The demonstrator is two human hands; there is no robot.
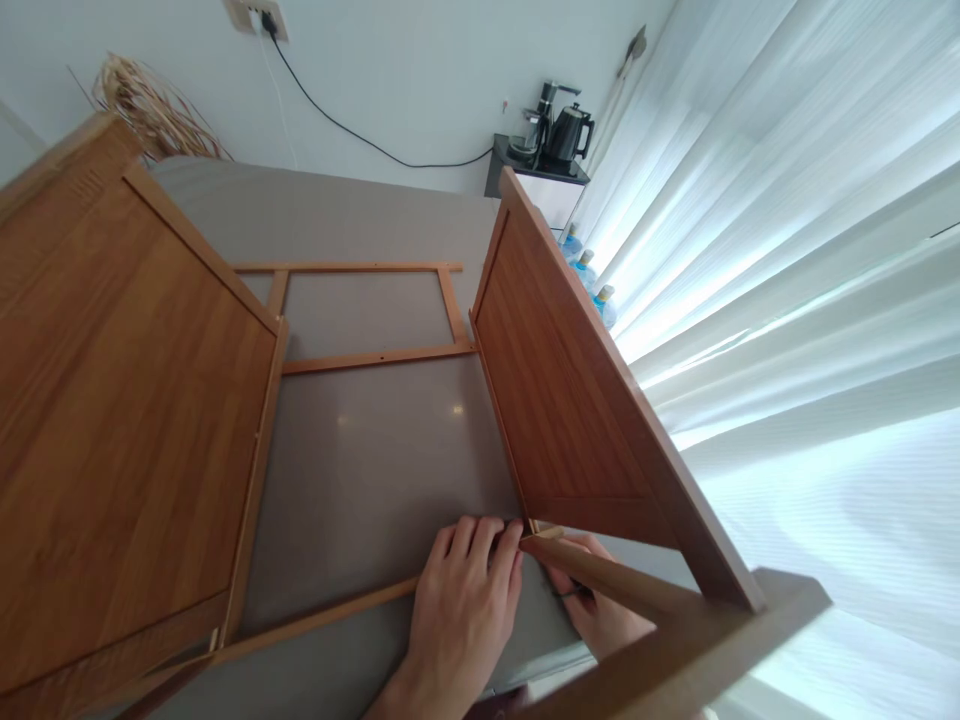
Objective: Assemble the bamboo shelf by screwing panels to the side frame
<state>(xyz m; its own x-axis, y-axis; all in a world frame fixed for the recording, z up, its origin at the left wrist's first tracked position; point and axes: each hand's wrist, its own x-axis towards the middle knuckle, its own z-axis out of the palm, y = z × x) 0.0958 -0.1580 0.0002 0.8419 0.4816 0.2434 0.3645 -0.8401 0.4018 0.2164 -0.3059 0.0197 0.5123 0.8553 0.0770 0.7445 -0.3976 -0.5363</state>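
Wooden furniture parts stand partly joined on a grey surface. My left hand [465,605] is closed over the near wooden rail [352,606], its fingertips at the corner where the rail meets the upright right side panel [570,400]. On the outer side of that corner, my right hand [606,618] pinches a thin dark rod [573,592] that looks like a hex key. A panel post [611,578] partly hides the right fingers, and the rod's far end is hidden. The large left side panel [142,400] stands opposite. A ladder-shaped wooden frame [375,354] joins the two panels farther back.
The grey covered surface [360,470] lies under the parts. Behind the right panel are a small cabinet [551,195] with a black kettle [570,133], several water bottles [585,268] and white curtains [787,250]. A black cord [352,135] runs along the wall.
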